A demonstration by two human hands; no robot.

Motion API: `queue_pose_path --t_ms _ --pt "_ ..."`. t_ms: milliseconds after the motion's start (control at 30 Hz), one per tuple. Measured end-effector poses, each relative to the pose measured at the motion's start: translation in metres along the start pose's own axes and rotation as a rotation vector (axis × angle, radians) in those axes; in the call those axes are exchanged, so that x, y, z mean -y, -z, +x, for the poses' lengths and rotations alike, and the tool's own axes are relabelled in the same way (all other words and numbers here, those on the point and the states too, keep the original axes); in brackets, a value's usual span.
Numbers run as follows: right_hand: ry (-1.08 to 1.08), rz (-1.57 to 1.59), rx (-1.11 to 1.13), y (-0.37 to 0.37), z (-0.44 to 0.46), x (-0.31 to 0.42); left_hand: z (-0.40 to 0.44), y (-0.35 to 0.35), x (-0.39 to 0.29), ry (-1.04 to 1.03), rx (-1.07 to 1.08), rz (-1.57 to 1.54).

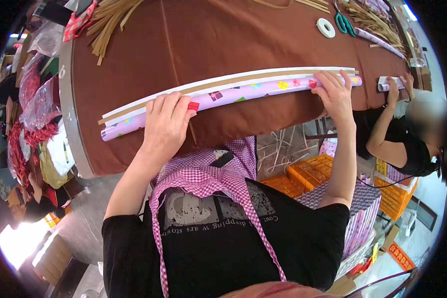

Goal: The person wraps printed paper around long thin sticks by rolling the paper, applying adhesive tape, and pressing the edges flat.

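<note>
A long roll of lilac wrapping paper (253, 96), printed with colourful gift boxes, lies across the brown-covered table in front of me. Its white loose edge (134, 108) shows along the far side, and a thin tan strip (223, 87) rests lengthwise on that white edge. Toward the roll's left end, my left hand (166, 119) is closed over it, fingers on the far side. Near the right end my right hand (335, 94) grips the same roll, fingers bent over the top and thumb pointing inward.
Bundles of tan strips (109, 25) lie at the far left. A white tape roll (326, 28) and green-handled scissors (343, 24) sit at the far right. A co-worker's hands (393, 88) hold another roll. Orange crates (310, 171) and many finished rolls (362, 218) stand below.
</note>
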State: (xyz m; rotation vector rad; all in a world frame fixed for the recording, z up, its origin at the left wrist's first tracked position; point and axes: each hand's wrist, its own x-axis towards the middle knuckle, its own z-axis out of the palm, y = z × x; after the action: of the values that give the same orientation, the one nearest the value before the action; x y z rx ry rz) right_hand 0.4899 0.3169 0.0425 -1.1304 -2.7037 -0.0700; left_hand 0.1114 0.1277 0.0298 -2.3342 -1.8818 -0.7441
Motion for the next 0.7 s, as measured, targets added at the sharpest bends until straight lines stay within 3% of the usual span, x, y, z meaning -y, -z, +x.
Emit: queue_pose_path --t_ms 500,700 --pt "-0.085 -0.009 0.028 -0.003 -0.006 0.022 -0.011 -0.007 0.02 0.037 -0.012 -0.001" --pt "-0.119 0.138 0.031 0.004 -0.004 0.038 -0.014 -0.008 0.021 0.019 -0.023 -0.002"
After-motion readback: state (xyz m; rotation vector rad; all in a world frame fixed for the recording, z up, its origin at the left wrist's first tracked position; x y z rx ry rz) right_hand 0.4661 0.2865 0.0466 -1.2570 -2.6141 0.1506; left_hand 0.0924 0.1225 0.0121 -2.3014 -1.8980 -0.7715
